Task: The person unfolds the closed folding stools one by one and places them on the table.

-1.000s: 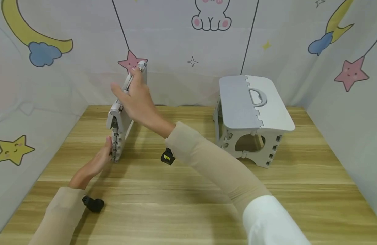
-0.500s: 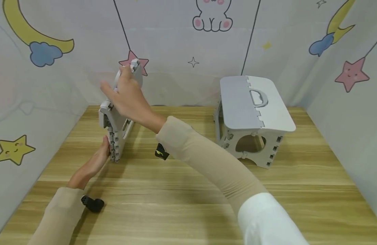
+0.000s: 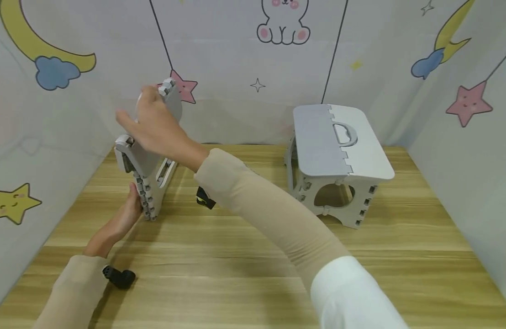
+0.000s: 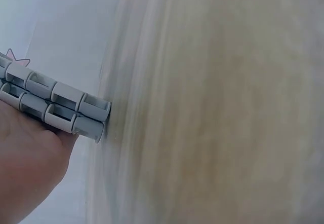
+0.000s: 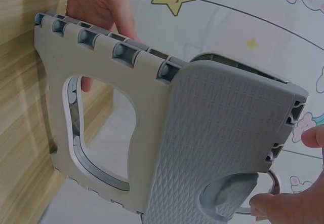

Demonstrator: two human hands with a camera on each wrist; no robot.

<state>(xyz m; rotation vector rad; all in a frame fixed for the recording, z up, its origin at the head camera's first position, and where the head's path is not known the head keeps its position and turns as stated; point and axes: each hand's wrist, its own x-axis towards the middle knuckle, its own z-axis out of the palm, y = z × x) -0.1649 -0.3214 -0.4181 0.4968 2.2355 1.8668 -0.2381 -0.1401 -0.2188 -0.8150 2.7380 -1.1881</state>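
Note:
A grey and white folding step stool (image 3: 147, 157), nearly flat, stands on end at the table's left. My left hand (image 3: 123, 214) holds its lower near side by the hinged edge; in the left wrist view this hand (image 4: 30, 168) lies behind the hinge knuckles. Up at the seat, my right hand (image 3: 156, 123) reaches over the top edge. The right wrist view has the right hand's fingers (image 5: 288, 203) at the carry handle (image 5: 275, 181), beside the textured seat panel (image 5: 217, 112). The seat halves lean left from the leg panel (image 5: 142, 112). Some fingers are hidden.
A second folding stool (image 3: 327, 141) stands unfolded at the right back of the wood-grain table (image 3: 245, 256). Printed fabric walls (image 3: 228, 55) enclose the back and sides. Black wrist cameras (image 3: 119, 277) hang at both cuffs.
My right hand has moved left with the upper part of the near stool. The seat tilts further from the leg panel. My left hand stays low on it, shifting slightly left.

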